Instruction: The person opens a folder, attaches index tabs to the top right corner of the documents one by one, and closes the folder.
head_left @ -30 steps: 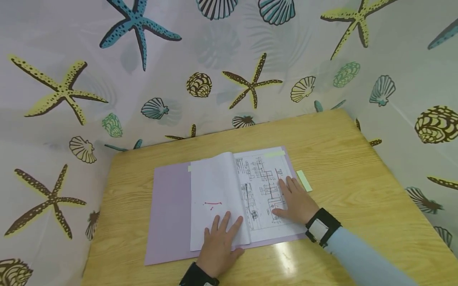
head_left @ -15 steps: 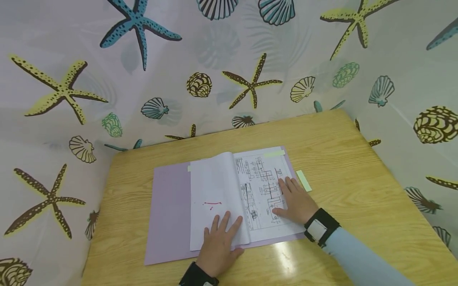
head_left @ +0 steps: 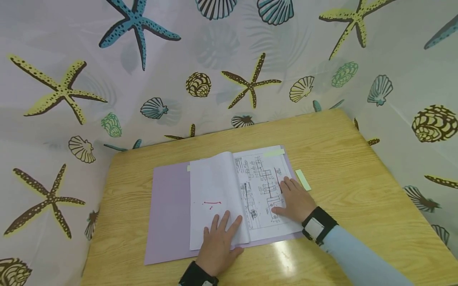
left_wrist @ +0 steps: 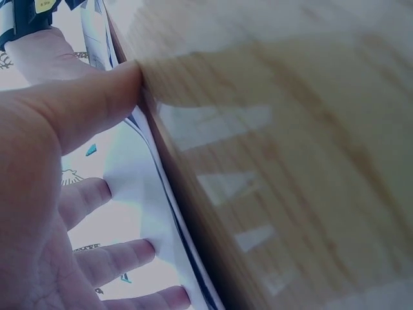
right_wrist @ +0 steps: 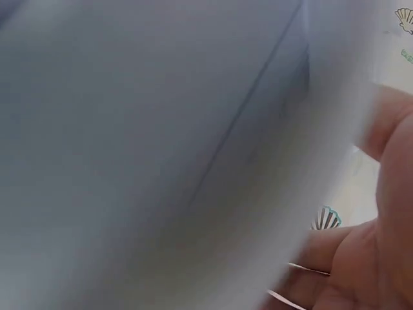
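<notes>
A lilac folder lies spread on the table, holding a stack of paper. The left page is white with a few red marks; the right page carries a black line drawing. My left hand rests on the lower left page, fingers spread, thumb near the bottom edge. In the left wrist view the fingers lie along the paper. My right hand rests on the right side of the drawing, covering part of it. A blurred pale sheet hides much of the right wrist view, beside that hand.
The wooden table extends around the folder. A pale green sticky strip lies at the folder's right; another strip is on the right page's top edge. A cloth printed with starfish and shells stands behind.
My right hand has shifted very slightly on the page, its fingers drawn a little closer together. My left hand stays where it was.
</notes>
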Demonstrator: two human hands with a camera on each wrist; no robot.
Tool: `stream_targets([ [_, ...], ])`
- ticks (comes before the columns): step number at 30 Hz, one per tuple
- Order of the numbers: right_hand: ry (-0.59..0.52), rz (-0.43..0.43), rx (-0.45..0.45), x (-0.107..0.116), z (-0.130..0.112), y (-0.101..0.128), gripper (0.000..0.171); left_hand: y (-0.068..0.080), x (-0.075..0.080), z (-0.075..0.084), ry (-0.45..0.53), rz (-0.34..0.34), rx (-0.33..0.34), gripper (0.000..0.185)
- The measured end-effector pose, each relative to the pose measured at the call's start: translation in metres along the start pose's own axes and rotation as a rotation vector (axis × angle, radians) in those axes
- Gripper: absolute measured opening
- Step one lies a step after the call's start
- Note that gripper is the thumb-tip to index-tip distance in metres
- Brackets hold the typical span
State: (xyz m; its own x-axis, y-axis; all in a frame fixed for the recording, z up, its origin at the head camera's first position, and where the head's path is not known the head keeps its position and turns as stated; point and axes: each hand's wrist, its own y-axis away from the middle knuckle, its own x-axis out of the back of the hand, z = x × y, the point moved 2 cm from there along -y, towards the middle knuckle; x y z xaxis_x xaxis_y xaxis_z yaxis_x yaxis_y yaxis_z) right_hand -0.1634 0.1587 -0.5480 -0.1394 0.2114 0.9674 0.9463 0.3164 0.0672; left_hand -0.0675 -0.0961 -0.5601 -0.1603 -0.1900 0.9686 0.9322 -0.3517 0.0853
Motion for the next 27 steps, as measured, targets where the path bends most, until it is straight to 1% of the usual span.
stream_targets([
  [7, 0.075, 0.044, -0.083, -0.004, -0.002, 0.004, 0.094, 0.001, -0.001, 0.000, 0.010, 0.004, -0.007, 0.088],
  [12, 0.125, 0.102, -0.063, -0.005, -0.005, 0.008, 0.092, 0.001, -0.001, -0.001, 0.001, 0.016, -0.015, 0.088],
  [15, 0.157, 0.117, -0.045, -0.002, -0.009, 0.010, 0.091, 0.001, 0.000, -0.002, 0.003, 0.012, -0.014, 0.087],
  [21, 0.198, 0.095, -0.030, -0.002, -0.012, 0.010, 0.079, 0.001, 0.001, -0.001, 0.014, 0.006, -0.002, 0.087],
  [24, 0.181, 0.064, -0.043, -0.003, -0.013, 0.010, 0.079, 0.001, 0.000, -0.002, 0.019, 0.001, 0.004, 0.087],
  [27, 0.131, 0.036, -0.072, -0.004, -0.013, 0.010, 0.079, 0.000, 0.000, -0.001, 0.021, -0.003, 0.006, 0.086],
])
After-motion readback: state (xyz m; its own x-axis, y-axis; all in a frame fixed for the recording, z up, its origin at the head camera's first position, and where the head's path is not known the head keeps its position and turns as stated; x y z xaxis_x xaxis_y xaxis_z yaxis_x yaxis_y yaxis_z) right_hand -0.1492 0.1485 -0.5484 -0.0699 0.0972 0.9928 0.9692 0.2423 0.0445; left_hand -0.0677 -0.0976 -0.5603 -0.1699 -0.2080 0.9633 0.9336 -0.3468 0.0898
